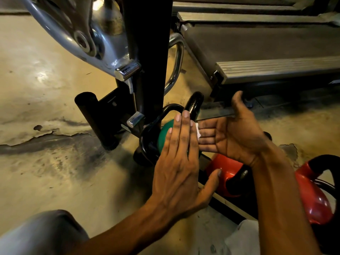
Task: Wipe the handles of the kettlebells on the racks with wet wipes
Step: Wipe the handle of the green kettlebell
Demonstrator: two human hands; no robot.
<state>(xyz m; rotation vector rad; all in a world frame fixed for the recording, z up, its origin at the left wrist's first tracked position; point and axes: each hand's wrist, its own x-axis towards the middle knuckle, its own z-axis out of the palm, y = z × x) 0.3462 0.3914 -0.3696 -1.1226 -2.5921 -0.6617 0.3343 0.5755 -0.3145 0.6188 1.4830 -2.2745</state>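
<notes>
Head: wipe (197,130) between flat hands.

The kettlebell handle (193,104) is glossy black metal, the green kettlebell (164,134) smooth and matt. Chrome tubing (177,59) gleams. The floor (46,100) looks worn, patchy and faintly shiny.

Left hand (179,159) flat, back up, fingers straight and together, thumb splayed right. Right hand (233,131) palm up, fingers straight, pointing left, tips tucked under left fingers. Both forearms bare, converging from the lower frame edge.
</notes>
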